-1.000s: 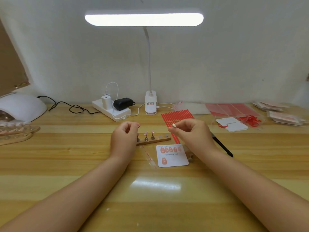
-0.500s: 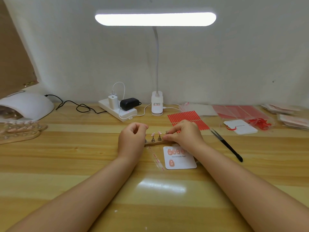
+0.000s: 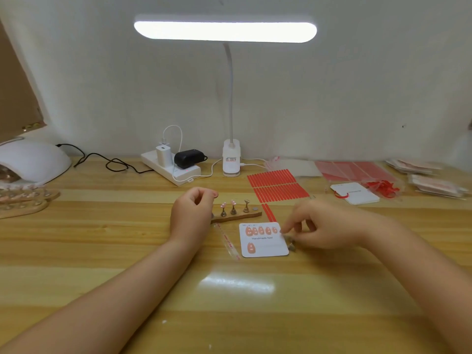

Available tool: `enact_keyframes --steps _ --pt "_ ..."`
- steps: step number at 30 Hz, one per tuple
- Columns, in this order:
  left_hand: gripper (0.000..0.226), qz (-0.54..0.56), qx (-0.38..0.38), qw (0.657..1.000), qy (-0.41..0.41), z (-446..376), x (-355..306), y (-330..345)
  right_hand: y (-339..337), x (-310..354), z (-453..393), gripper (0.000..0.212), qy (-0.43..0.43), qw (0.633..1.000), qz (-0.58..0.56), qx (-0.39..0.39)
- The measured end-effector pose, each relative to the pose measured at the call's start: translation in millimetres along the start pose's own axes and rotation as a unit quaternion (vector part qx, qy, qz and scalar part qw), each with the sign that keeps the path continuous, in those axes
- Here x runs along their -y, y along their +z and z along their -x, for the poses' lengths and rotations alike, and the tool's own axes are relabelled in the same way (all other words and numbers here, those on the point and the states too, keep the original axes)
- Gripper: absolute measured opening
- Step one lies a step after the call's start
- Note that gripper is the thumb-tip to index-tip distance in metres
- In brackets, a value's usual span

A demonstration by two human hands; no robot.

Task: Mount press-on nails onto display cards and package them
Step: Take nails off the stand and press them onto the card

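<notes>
**Now a hand works at the edge of the nail card**

Right now, the white display card (image 3: 264, 240) lies flat on the wooden table (image 3: 127, 251), near the middle. It has five pink press-on nails (image 3: 260, 230) in a row along its top and one more pink nail (image 3: 251, 248) lower down on its left side. The words "Handmade Nail" are printed on it.

The right hand (image 3: 321, 226) sits just beside the card's right edge. Its fingers are curled and its fingertips (image 3: 284, 229) pinch together at the card's top right corner. The hand is blurry, so it is hard to tell what small thing it pinches, or if it pinches anything. A little grey stand (image 3: 291, 245) lies on the table under that hand, just beside the card.

The left hand (image 3: 191, 213) rests at the left end of a wooden strip (image 3: 237, 217). Its fingers are curled loosely, and its thumb and first finger meet. It is not clear if they hold something tiny.

Three small stands (image 3: 233, 208) are upright on the strip. Two have pink nails on top.

Behind the strip are sheets of red sticky strips (image 3: 277, 185). A clear thin strip (image 3: 227, 241) lies to the left of the card. A white lamp (image 3: 224, 30) shines above, and a white power strip (image 3: 171, 169) sits at the back.
</notes>
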State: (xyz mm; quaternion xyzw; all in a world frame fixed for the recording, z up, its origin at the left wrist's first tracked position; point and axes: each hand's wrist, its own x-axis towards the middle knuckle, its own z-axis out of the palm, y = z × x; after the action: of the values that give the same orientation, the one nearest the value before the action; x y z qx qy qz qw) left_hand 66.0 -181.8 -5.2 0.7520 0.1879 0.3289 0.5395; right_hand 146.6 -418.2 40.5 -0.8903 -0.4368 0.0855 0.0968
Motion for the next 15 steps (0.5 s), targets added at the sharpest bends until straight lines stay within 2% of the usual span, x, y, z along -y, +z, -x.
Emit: enact_keyframes --steps 2,10,15 --pt "0.018 0.0 -0.001 1.0 0.0 0.5 -0.1 -0.1 4.7 -0.4 6.9 0.026 -0.018 1.0 -0.013 0.007" --pt "0.019 0.004 -0.007 1.0 0.002 0.8 0.2 -1.1 11.9 -2.9 4.8 0.012 -0.038 0.999 -0.032 -0.012" --pt "0.018 -0.02 0.007 0.999 0.025 2.3 -0.1 -1.7 13.8 -2.4 3.7 0.016 -0.047 0.998 -0.029 -0.013"
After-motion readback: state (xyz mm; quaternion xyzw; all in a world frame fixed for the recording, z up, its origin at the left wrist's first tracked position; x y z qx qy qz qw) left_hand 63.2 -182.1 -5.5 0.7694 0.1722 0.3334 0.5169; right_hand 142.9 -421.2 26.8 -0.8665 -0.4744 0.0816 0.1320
